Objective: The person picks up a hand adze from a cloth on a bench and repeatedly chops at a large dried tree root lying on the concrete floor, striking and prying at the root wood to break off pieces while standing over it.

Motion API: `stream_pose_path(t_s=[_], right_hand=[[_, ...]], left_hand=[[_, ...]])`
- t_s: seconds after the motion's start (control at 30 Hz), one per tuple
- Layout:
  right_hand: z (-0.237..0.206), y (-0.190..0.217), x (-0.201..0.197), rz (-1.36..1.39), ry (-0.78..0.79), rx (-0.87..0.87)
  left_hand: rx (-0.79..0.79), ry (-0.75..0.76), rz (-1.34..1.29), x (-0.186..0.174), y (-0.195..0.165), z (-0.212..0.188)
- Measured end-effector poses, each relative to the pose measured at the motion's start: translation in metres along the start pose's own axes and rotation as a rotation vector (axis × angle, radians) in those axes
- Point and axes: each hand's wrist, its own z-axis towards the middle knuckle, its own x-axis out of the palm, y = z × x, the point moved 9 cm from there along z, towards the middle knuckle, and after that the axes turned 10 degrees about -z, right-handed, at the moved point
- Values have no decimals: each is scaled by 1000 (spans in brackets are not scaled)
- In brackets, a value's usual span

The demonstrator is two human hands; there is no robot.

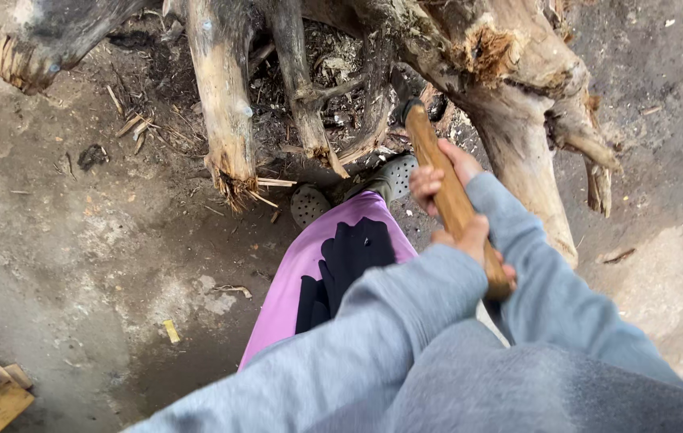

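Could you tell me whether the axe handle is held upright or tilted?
Tilted: the wooden handle slants toward the stump, both hands gripping it.

Handle (452,196) is a warm honey brown, sleeves (406,321) are plain heathered grey. Skirt (309,265) is bright lilac-pink with a black print. Shoes (309,204) are grey and dotted, stump (510,88) is pale tan, and the ground (77,240) is dusty grey-brown.

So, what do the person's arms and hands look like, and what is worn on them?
Both arms are in long, loose grey sleeves of soft, fleecy fabric that reach the wrists, plain, with no print or markings visible. The left hand and right hand are bare: no gloves, and no rings or watch can be seen.
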Motion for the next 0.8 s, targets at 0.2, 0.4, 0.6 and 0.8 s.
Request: stream_pose_path(t_s=[0.2,0.4,0.6,0.8], right_hand=[[46,43,3,86,-118,-25],[-17,-3,5,-84,-306,-63],[-59,15,45,-946,-720,-552],[-36,38,56,-1000,-817,-705]], left_hand=[[-104,-137,-49,33,-53,57],[28,27,5,1,3,-31],[14,-44,159,-38,14,-61],[-4,-10,97,-35,-31,-40]])
